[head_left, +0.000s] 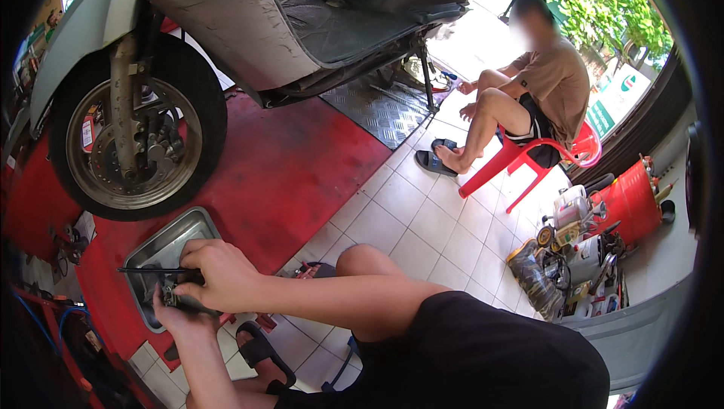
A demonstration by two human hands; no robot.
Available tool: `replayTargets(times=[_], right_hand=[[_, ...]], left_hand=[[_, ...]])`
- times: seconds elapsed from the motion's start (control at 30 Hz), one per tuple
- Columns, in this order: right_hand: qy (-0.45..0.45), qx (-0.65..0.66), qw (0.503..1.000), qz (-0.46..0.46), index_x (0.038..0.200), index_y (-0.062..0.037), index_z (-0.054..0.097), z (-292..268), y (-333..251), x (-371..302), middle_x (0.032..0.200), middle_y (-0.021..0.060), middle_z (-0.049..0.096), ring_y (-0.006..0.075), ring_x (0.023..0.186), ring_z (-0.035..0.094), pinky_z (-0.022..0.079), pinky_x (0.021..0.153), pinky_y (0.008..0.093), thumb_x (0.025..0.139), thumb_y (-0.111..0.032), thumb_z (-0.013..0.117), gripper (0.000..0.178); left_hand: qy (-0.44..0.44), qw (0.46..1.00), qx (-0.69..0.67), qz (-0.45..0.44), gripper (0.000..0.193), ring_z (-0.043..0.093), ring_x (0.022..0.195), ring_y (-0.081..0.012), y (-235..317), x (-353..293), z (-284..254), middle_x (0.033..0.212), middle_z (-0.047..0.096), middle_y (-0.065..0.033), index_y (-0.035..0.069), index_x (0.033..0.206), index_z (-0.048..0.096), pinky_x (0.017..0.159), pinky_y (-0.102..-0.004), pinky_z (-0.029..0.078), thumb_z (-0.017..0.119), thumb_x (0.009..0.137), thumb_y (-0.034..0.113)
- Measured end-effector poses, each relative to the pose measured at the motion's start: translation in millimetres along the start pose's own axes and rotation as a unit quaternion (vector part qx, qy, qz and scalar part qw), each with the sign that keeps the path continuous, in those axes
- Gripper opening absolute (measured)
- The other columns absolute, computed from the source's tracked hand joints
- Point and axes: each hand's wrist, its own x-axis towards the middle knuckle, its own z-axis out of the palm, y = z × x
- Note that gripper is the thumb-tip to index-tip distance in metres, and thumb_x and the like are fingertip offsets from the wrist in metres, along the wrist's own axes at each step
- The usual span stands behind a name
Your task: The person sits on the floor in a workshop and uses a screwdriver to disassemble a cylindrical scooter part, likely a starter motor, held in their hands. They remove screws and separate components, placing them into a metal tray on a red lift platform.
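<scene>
My right hand [220, 275] is closed around a thin dark rod [143, 269], which points left across a metal tray [197, 220]. Its exact kind is not clear. Just below, my left hand [185, 322] grips a small metal part [170, 294] with its fingers curled up against it. Both hands are close together over the near part of the tray. My fingers partly cover the metal part, so its shape is hard to make out.
A scooter [226, 16] stands on a red lift platform [279, 160], its front wheel [204, 118] beyond the tray. At right, a person [562, 77] sits on a red plastic chair [494, 175]. Bottles and tools cluster beside a red drum [630, 201].
</scene>
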Motion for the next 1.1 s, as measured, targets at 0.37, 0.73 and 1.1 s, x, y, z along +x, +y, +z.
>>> replayTargets(times=[0.37,0.73,1.1], right_hand=[[0.000,-0.021,1.000,0.001,0.094,0.0032,0.070,-4.1,-3.7,-0.7,0.098,0.0124,0.067,0.0344,0.089,0.066,0.052,0.074,0.0435,0.074,-0.022,0.081,0.033],[-0.006,-0.028,1.000,0.010,0.093,0.0022,0.070,-13.0,-3.2,-0.3,0.093,0.0119,0.066,0.0343,0.087,0.066,0.052,0.072,0.0428,0.073,-0.026,0.082,0.036],[0.019,-0.039,0.997,-0.061,0.086,0.0016,0.070,-1.1,-2.9,3.0,0.088,0.0145,0.067,0.0360,0.080,0.068,0.054,0.069,0.0408,0.067,-0.027,0.085,0.037]], left_hand=[[0.011,1.000,0.004,0.002,0.055,0.060,0.115,-0.0292,-1.6,2.7,1.3,0.121,0.064,-0.0118,0.008,0.127,0.058,0.102,-0.0479,0.047,0.035,0.097,0.047],[0.005,1.000,-0.006,-0.007,0.056,0.061,0.112,-0.0306,-6.3,7.8,2.3,0.119,0.063,-0.0133,0.007,0.128,0.056,0.099,-0.0486,0.050,0.033,0.097,0.047],[-0.032,0.997,-0.065,-0.025,0.059,0.063,0.097,-0.0335,-6.7,12.5,-12.9,0.107,0.066,-0.0169,0.003,0.121,0.056,0.091,-0.0491,0.051,0.037,0.095,0.052]])
